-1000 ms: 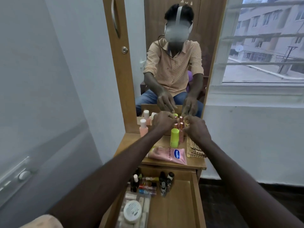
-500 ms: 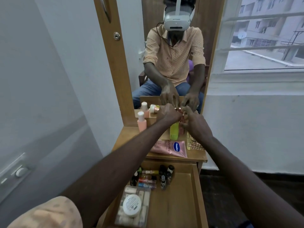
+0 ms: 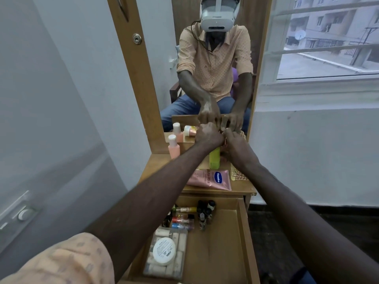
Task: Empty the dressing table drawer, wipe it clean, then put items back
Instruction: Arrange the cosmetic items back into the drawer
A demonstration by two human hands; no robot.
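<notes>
Where both hands meet at centre frame above the dressing table (image 3: 160,166), the right hand (image 3: 235,145) pinches what looks like a small rose-gold tube (image 3: 225,141). The left hand (image 3: 209,134) is curled beside it, and I cannot tell what it holds. Lower centre, the drawer (image 3: 244,232) stands open with small bottles (image 3: 203,214) inside.

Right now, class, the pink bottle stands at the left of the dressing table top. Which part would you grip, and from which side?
Grip the pink bottle round its straight body, below the narrower white cap, coming from the front left. It stands upright, the mirror is close behind, and the left forearm crosses on its right, so that side looks freest.
</notes>
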